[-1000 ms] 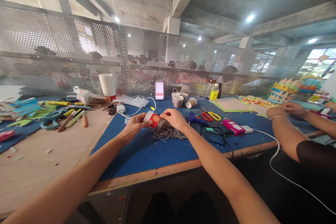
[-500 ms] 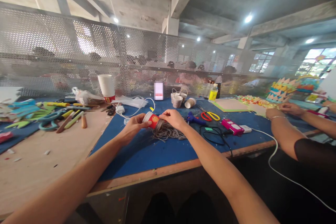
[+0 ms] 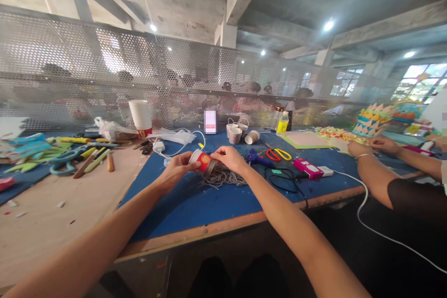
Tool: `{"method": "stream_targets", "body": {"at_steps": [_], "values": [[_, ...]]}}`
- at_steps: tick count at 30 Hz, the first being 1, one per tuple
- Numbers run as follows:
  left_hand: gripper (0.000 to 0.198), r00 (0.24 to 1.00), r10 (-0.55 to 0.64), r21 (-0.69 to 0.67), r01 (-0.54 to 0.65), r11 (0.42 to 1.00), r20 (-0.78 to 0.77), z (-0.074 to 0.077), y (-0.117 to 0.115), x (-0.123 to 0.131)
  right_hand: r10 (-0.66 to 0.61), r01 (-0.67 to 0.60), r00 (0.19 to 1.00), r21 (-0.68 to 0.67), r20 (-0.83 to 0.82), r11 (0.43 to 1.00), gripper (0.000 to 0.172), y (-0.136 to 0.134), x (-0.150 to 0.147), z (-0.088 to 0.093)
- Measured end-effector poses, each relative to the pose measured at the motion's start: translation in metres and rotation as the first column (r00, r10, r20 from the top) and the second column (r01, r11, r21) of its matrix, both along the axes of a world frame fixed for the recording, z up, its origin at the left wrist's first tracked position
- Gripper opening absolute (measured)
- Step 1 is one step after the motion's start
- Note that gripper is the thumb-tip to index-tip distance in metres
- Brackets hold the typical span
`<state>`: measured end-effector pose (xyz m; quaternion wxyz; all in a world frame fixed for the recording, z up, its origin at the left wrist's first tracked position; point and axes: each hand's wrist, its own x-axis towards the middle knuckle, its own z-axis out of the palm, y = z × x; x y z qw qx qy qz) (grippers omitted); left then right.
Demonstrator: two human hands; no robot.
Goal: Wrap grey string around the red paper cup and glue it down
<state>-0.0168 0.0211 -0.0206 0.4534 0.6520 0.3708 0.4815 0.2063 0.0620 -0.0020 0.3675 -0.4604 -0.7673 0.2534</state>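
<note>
Head view: grey cord [image 3: 225, 178] covers one end of the red paper cup [image 3: 205, 160], while the red wall toward its white rim is bare; more cord lies heaped on the blue tabletop [image 3: 181, 214] just beside it. The left hand [image 3: 178, 166] has its fingers closed around the tilted cup; the right hand [image 3: 228, 157] pinches narrowly at the corded end, seemingly on a strand.

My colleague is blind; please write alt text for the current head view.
A person's left hand holds a tilted red-and-white cup; the right hand is at its cord-covered end, beside loose gray cord on a blue tabletop. Scissors with red and yellow handles lie to the right.
</note>
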Motion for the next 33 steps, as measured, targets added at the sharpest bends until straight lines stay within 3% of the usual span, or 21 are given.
{"method": "stream_targets", "body": {"at_steps": [27, 33], "values": [[0.025, 1.000, -0.012, 0.009, 0.012, 1.000, 0.023, -0.007, 0.007, -0.003, 0.042, -0.049, 0.992, -0.059, -0.117, 0.997, 0.020, 0.018, -0.002, -0.017], [0.024, 0.999, -0.007, 0.004, 0.007, 1.000, 0.031, -0.007, 0.007, -0.004, 0.054, -0.080, 0.977, -0.120, -0.206, 0.990, 0.019, 0.015, -0.004, -0.015]]}}
